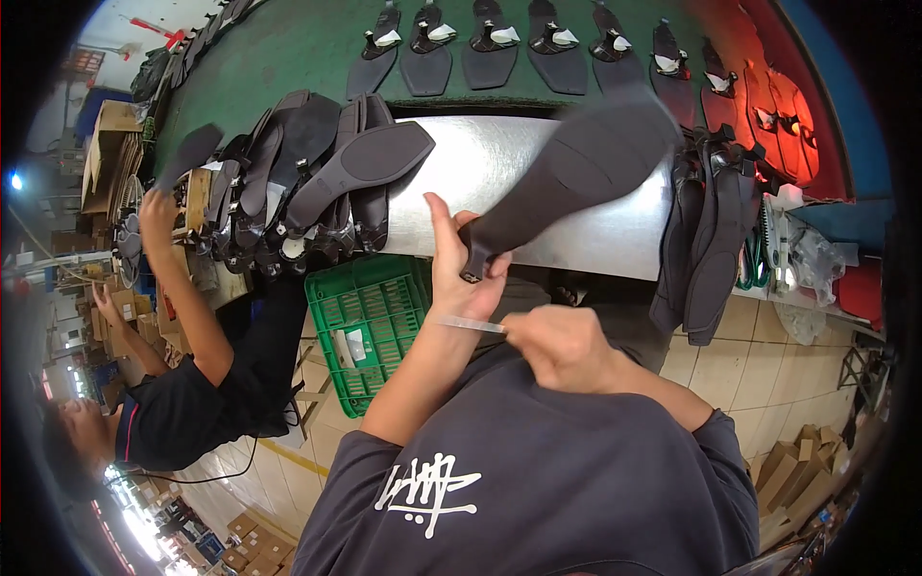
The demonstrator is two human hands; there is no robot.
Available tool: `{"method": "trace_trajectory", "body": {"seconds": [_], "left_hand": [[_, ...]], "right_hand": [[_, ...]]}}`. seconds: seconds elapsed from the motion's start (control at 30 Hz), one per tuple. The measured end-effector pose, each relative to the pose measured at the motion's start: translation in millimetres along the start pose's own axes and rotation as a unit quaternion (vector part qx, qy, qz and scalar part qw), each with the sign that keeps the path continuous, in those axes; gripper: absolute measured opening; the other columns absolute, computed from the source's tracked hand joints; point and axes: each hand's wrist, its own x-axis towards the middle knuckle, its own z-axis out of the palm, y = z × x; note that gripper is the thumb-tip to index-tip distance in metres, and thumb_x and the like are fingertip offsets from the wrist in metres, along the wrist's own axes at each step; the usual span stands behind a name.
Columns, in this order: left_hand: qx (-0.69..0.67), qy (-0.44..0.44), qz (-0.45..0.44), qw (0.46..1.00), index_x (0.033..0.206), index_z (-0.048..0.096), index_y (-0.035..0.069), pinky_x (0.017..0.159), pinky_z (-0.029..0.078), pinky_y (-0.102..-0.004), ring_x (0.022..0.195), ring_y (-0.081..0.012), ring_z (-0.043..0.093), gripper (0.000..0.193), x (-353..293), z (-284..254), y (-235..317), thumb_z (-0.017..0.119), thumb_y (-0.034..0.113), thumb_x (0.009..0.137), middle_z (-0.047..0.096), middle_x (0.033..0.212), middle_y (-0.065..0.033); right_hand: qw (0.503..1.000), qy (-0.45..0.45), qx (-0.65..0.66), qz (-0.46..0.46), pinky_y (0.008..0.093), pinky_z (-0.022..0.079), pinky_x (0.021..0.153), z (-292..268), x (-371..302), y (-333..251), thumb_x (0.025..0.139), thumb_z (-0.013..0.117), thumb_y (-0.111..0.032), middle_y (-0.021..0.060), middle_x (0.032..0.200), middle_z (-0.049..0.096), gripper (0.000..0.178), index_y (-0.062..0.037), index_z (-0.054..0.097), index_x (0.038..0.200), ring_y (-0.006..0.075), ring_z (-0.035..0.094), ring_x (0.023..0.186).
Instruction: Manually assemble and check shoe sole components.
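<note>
My left hand (451,264) grips a black sandal (581,163) near its narrow end, the thumb raised and the broad end of the sole stretching to the upper right. A short strap end with a small metal fitting hangs by my fingers. My right hand (565,348) is a closed fist, slightly blurred, around a thin pale strip (473,324) that points left across my left wrist; I cannot tell what kind of tool it is. The sandal is held above a shiny metal work surface (447,144).
A heap of black sandals (307,158) lies left of the metal surface, with more (706,230) at its right end. Several sandals (490,48) line the green belt. A green crate (370,331) stands below. A co-worker (192,384) handles a sandal at the left.
</note>
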Motion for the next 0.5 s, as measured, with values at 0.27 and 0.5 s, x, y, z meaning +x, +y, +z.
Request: {"method": "trace_trajectory", "body": {"seconds": [0.27, 0.5], "left_hand": [[-0.2, -0.095, -0.182, 0.958, 0.077, 0.053, 0.014, 0.062, 0.047, -0.0359, 0.063, -0.0222, 0.053, 0.055, 3, -12, -14, 0.052, 0.068, 0.084, 0.056, 0.069, -0.004], [-0.089, -0.011, -0.071, 0.993, 0.077, 0.055, 0.012, 0.06, 0.042, -0.0331, 0.062, -0.0187, 0.05, 0.06, -6, 10, -15, 0.047, 0.071, 0.085, 0.052, 0.069, -0.0017]], "right_hand": [[0.989, 0.105, -0.055, 0.085, 0.0333, 0.043, 0.051, -1, 15, 11, 0.086, 0.06, 0.0, 0.0124, 0.068, 0.057, 0.002, -0.0005, 0.061, 0.087, 0.0271, 0.056, 0.055], [0.989, 0.057, -0.063, 0.12, 0.0377, 0.044, 0.052, 9, 4, 14, 0.087, 0.058, -0.002, 0.0147, 0.069, 0.055, 0.003, -0.0005, 0.056, 0.088, 0.0326, 0.058, 0.06]]}}
